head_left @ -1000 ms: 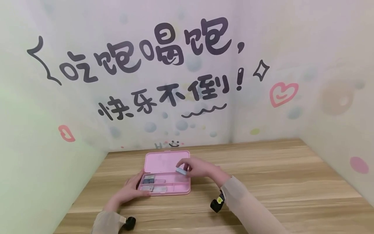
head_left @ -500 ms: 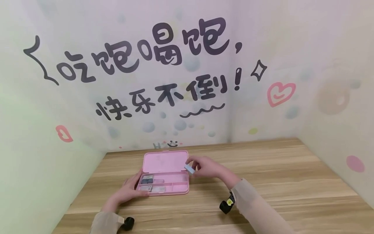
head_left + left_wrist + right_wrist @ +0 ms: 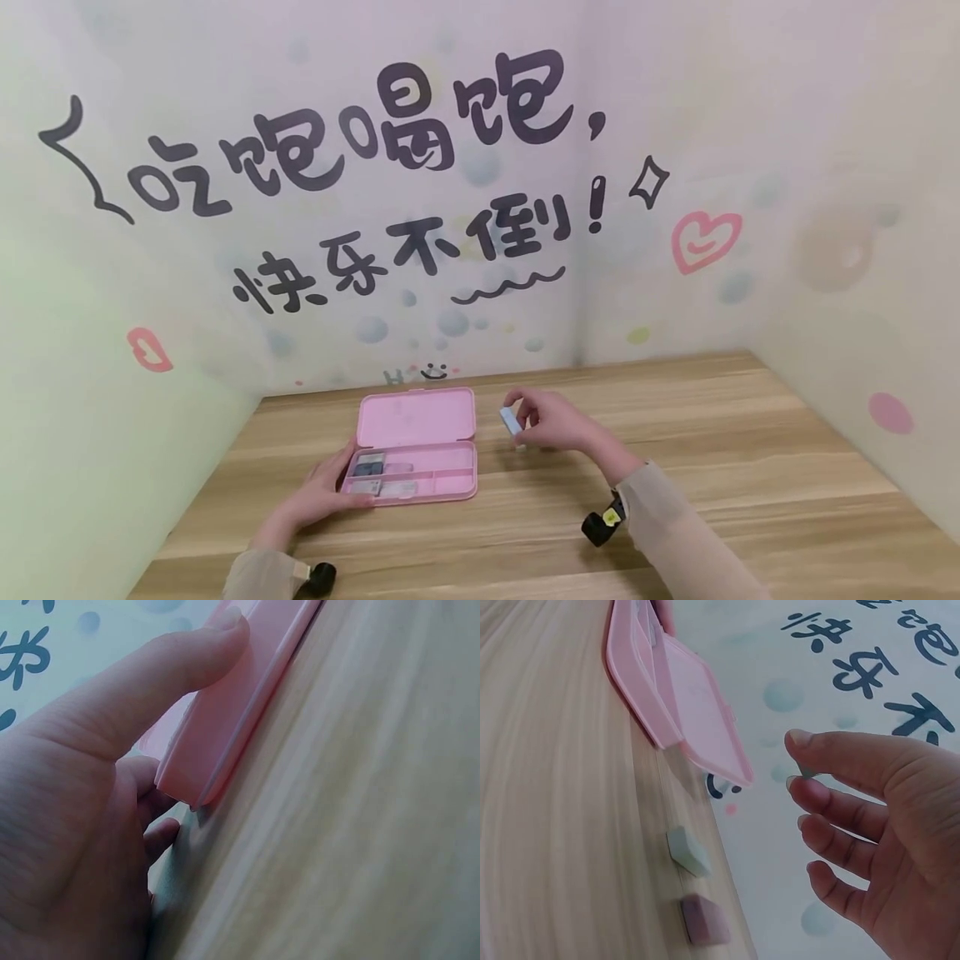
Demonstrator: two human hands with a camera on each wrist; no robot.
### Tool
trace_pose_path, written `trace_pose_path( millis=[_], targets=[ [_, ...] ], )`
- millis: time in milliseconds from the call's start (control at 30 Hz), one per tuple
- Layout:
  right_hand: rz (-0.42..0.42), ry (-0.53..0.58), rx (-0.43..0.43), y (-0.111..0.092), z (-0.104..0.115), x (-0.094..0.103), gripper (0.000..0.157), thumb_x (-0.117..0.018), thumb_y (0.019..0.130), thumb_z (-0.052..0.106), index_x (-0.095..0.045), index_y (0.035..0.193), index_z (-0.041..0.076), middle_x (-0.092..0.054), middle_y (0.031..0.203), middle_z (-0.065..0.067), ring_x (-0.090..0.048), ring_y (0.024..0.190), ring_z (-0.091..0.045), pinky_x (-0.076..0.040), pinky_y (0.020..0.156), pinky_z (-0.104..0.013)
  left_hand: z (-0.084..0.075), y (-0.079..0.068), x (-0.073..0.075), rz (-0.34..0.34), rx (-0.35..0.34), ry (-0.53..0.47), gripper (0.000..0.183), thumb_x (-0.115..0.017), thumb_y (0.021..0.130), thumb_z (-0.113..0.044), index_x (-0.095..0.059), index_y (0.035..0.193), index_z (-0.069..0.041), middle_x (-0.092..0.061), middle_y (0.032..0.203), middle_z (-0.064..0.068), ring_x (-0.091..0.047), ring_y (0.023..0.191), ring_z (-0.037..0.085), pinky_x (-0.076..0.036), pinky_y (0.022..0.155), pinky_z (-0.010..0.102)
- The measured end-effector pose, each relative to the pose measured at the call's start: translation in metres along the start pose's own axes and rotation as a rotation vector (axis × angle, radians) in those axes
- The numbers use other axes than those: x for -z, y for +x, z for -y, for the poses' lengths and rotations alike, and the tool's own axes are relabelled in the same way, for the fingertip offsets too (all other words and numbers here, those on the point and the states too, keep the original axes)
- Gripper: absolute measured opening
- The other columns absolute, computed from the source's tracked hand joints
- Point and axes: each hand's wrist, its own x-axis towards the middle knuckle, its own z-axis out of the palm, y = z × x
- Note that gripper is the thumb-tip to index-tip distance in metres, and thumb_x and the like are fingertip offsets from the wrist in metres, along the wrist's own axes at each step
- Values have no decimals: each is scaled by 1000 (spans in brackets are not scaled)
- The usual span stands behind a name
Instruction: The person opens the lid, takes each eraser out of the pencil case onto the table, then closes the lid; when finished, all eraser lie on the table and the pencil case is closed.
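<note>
A pink pencil case (image 3: 416, 418) lies open on the table, its lid tipped back toward the wall. My left hand (image 3: 318, 492) grips its left end, thumb over the front rim and fingers round the far side; the left wrist view shows this thumb (image 3: 172, 664) up close. To the right of the case, my right hand (image 3: 555, 422) pinches a small light-blue eraser (image 3: 510, 420) between thumb and fingertips. In the right wrist view only a dark sliver of the eraser (image 3: 807, 771) shows between thumb and index finger. Dark and pale small items (image 3: 368, 463) occupy the case's left compartments.
Two small blocks, one pale green (image 3: 688, 853) and one dusky pink (image 3: 703, 920), sit on the wooden table near the back wall, right of the case. A printed wall (image 3: 480, 333) closes off the back, with side walls left and right.
My right hand has carried the light-blue eraser from over the case out to the right, turning it more upright. My left hand keeps its grip on the case.
</note>
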Motion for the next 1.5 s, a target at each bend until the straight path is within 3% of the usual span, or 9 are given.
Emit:
trace_pose_path(
  millis=[333,567,933,1133,1500],
  targets=[
    [-90,22,-21,-19,-19,19,43,-77,77,4,-56,115,9,-61,82,0,-55,72,-16,-48,66,-30,1,-1,0,0,3,1,109,-78,78,-42,-12,154,-1,-17,156,27,-16,138,50,-8,106,68],
    [-137,0,-64,-28,-30,30,41,-76,80,4,-55,115,6,-59,81,0,-55,74,-17,-47,68,-32,1,-2,0,9,8,-6,109,-78,79,-41,-11,154,-1,-15,156,28,-15,139,51,-7,106,68],
    [-167,25,-117,-32,-53,35,41,-79,78,5,-55,112,4,-59,77,-2,-55,71,-18,-47,65,-32,-1,-2,1,11,-2,-18,109,-78,78,-40,-10,154,0,-15,156,28,-14,139,51,-4,106,68],
    [-162,64,-195,-34,-63,34,44,-78,76,4,-54,112,2,-58,80,-6,-55,69,-18,-49,61,-30,0,-1,0,10,-1,-16,109,-78,78,-40,-10,154,-1,-15,156,27,-14,139,51,-5,106,68],
    [-138,55,-229,-35,-78,30,42,-81,75,8,-56,109,2,-58,79,-6,-54,67,-18,-47,60,-31,2,0,-1,10,4,-7,110,-78,78,-40,-10,155,-1,-17,155,30,-15,139,51,-7,106,68]
  ],
)
